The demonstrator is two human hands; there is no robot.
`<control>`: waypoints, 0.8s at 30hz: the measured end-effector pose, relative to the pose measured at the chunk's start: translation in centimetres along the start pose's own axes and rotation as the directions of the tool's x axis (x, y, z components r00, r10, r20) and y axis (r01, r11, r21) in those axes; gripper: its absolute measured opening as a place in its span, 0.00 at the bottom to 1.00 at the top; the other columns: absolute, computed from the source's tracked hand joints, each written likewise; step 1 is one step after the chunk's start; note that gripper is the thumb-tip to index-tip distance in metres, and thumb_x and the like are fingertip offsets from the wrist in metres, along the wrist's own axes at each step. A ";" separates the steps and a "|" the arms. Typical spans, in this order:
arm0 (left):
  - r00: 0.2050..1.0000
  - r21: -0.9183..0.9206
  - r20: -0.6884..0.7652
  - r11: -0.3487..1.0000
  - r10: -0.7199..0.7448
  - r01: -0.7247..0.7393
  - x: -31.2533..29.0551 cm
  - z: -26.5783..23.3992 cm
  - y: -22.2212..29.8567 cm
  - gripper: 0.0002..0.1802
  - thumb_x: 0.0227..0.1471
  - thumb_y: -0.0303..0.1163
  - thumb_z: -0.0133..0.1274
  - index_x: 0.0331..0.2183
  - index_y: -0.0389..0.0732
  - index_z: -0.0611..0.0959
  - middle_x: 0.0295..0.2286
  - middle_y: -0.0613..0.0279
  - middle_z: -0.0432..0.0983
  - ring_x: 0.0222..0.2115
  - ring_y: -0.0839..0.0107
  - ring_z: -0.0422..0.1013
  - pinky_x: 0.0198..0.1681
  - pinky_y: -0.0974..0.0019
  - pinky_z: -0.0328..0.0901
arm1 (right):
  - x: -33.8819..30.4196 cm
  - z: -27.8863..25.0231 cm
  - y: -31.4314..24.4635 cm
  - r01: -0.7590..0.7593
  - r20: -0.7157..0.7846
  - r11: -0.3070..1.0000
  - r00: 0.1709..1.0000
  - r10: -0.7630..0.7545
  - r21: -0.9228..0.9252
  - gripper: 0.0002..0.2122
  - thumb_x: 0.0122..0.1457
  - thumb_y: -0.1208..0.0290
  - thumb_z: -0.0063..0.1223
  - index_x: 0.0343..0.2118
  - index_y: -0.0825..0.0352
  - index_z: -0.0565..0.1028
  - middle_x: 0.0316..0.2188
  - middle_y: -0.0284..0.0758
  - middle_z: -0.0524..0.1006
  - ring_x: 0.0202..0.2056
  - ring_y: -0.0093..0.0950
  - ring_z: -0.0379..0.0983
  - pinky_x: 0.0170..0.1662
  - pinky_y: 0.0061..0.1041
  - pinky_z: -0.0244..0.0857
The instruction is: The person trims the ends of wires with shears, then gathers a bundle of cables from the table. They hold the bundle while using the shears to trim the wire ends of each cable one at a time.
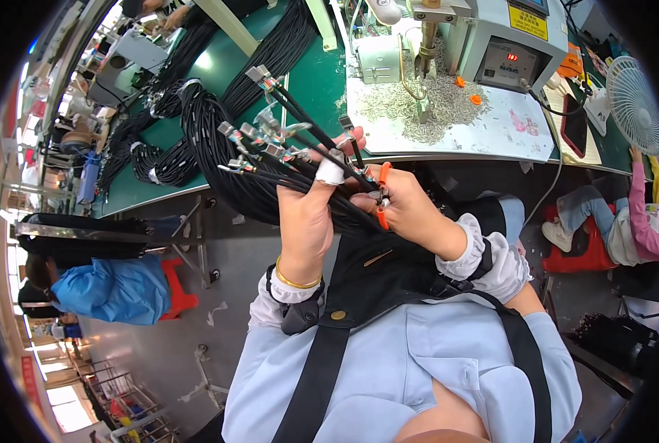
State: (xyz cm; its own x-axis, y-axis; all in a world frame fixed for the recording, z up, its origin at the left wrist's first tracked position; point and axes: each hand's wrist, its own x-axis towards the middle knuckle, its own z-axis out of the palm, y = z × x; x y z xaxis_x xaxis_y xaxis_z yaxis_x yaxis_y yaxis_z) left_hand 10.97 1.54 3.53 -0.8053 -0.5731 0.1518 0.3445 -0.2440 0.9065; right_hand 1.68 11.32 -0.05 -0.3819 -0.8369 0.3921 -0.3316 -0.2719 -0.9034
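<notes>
My left hand [311, 214], with white tape round the thumb, is closed round a bundle of black cables [270, 173]. Several metal connectors with coloured wires [252, 135] fan out at the bundle's upper left end. The fingers of my right hand [411, 207] pinch a black cable [357, 156] beside my left thumb. Two bright orange pieces [385, 175] show at the right fingertips; whether they are finger covers or part of a tool I cannot tell. What lies between those fingertips is partly hidden.
Ahead stands a grey bench machine [503, 63] with a red display, small metal pieces [436, 103] heaped on its white plate [518, 136]. Coiled black cables [160, 162] cover the green bench. A phone [574, 125] and white fan [637, 103] are right. Seated people [115, 292] flank me.
</notes>
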 end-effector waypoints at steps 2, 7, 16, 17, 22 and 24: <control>1.000 -0.053 0.002 0.998 -0.023 0.023 0.0 0.5 0.8 0.21 0.48 0.27 0.47 0.45 0.29 0.66 0.39 0.46 0.69 0.41 0.63 0.67 0.41 0.67 0.64 | -0.2 -0.1 -0.1 -0.019 0.002 0.999 1.000 0.019 0.032 0.10 0.48 0.77 0.54 0.34 0.71 0.70 0.25 0.35 0.72 0.26 0.23 0.66 0.31 0.21 0.62; 0.999 0.054 0.050 0.998 0.018 -0.021 0.2 0.4 1.7 0.14 0.46 0.21 0.49 0.38 0.31 0.72 0.34 0.52 0.73 0.34 0.71 0.70 0.37 0.69 0.66 | -0.5 -0.4 -0.1 -0.036 0.050 0.999 0.998 0.035 0.028 0.09 0.49 0.76 0.53 0.33 0.71 0.70 0.24 0.36 0.71 0.25 0.23 0.65 0.31 0.21 0.61; 0.997 0.158 -0.051 0.986 0.057 -0.048 0.4 -1.0 0.9 0.15 0.45 0.23 0.51 0.39 0.33 0.71 0.30 0.56 0.72 0.31 0.70 0.70 0.36 0.69 0.65 | -0.9 -1.1 -0.4 -0.031 -0.162 0.999 0.986 0.027 -0.019 0.08 0.47 0.79 0.52 0.31 0.71 0.70 0.25 0.38 0.71 0.25 0.26 0.67 0.30 0.22 0.61; 0.998 0.048 -0.053 0.999 0.023 -0.020 0.4 -1.0 1.3 0.16 0.45 0.23 0.51 0.39 0.34 0.71 0.30 0.56 0.72 0.31 0.70 0.70 0.37 0.68 0.65 | -1.2 -1.7 -0.2 -0.027 -0.159 0.987 0.987 0.002 -0.161 0.08 0.47 0.79 0.53 0.31 0.72 0.70 0.25 0.38 0.71 0.25 0.26 0.68 0.30 0.22 0.62; 0.986 -0.232 0.142 0.965 -0.089 0.120 0.8 -2.7 1.0 0.18 0.46 0.23 0.49 0.42 0.35 0.68 0.29 0.58 0.71 0.30 0.70 0.69 0.37 0.68 0.63 | -2.4 -4.3 -0.8 -0.112 -0.095 0.900 0.992 0.079 -0.422 0.08 0.45 0.81 0.53 0.30 0.73 0.70 0.25 0.40 0.73 0.26 0.27 0.71 0.30 0.23 0.63; 0.965 -0.255 0.238 0.952 -0.105 0.167 0.6 -3.3 -0.3 0.18 0.47 0.24 0.49 0.43 0.35 0.68 0.29 0.58 0.71 0.30 0.70 0.69 0.36 0.68 0.63 | -2.7 -4.6 -0.9 -0.159 -0.076 0.895 0.987 0.140 -0.417 0.08 0.44 0.82 0.53 0.30 0.73 0.71 0.24 0.40 0.73 0.26 0.27 0.72 0.30 0.23 0.63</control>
State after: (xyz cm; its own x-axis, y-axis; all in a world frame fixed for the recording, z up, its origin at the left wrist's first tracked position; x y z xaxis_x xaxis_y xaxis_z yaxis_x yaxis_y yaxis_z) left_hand 12.00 -1.31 1.99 -0.9287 -0.3412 0.1451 0.3169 -0.5275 0.7882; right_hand -0.94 15.98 0.48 -0.4888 -0.8282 0.2741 -0.5959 0.0876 -0.7982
